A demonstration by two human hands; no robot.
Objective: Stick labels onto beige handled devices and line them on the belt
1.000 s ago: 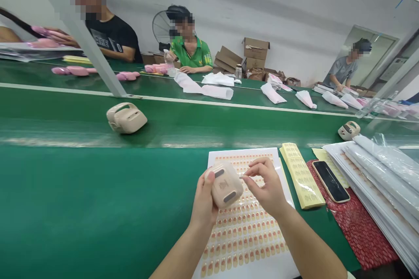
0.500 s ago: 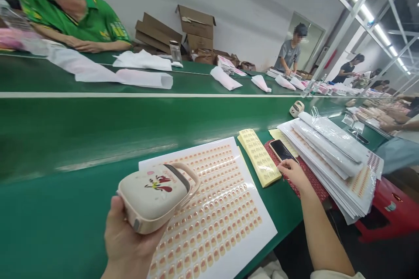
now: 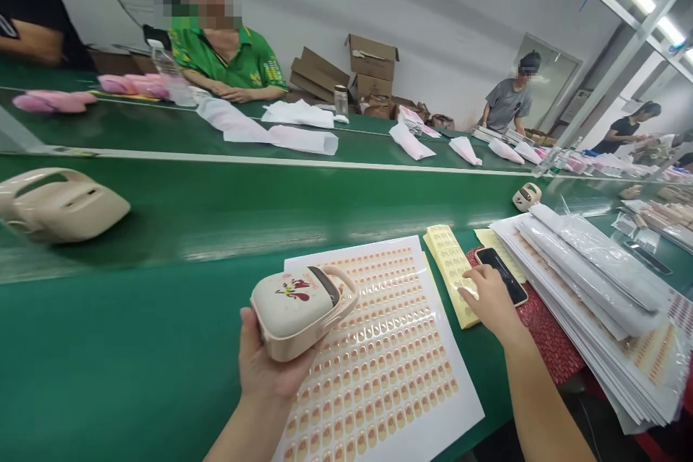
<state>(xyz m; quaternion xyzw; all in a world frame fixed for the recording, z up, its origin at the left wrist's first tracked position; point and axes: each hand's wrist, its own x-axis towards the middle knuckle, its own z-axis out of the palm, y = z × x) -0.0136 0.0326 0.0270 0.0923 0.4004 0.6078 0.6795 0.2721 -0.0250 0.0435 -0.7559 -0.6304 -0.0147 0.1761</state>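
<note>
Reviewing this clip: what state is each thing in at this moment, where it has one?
Left hand: supporting the beige device from below
Beige device: held, printed face showing
Right hand: fingers curled at the yellow labels; contact unclear
Yellow labels: lying down
Phone: lying screen up, screen dark
Sticker sheet: flat, partly covered
Jar: upright

Near green worktop (image 3: 108, 361): sticker sheet (image 3: 373, 354), yellow labels (image 3: 447, 260), red wrap (image 3: 552, 336) beside stacked white sheets (image 3: 582, 317).
Middle strip (image 3: 260, 206): two cream handled devices (image 3: 81, 211), well apart.
Far bench (image 3: 162, 128): pink pieces (image 3: 54, 101), white packets (image 3: 412, 141), clear jar (image 3: 341, 102).
</note>
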